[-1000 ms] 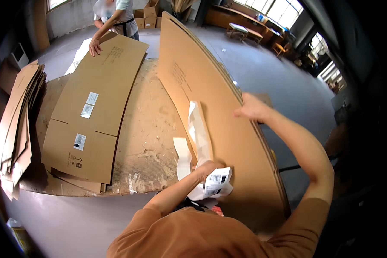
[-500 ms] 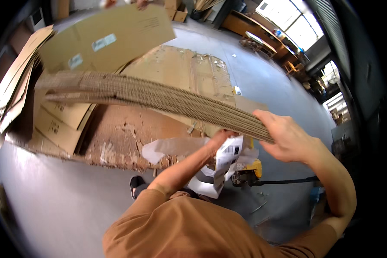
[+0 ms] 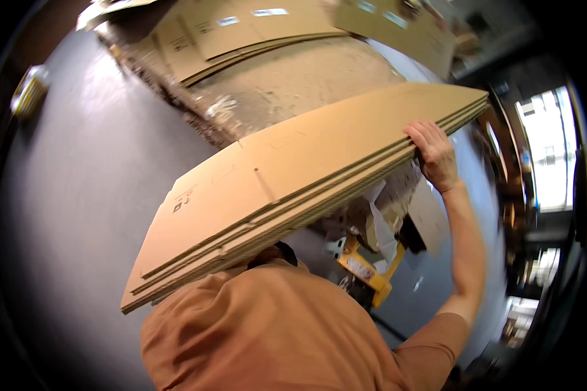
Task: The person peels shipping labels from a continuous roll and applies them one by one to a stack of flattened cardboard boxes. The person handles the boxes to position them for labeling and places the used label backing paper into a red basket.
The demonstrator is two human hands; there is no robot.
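The right hand [image 3: 435, 155] is gripping the edge of a flat cardboard stack [image 3: 293, 189]; the left hand is hiding beneath it.

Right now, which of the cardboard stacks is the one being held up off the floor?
The flattened cardboard stack nearest the camera: the right hand grips its edge. The other cardboard sheets lie flat on the floor behind.

One carried cardboard stack [image 3: 293, 195] (several sheets), one hand [image 3: 435, 154], one yellow pallet jack [image 3: 366, 272]
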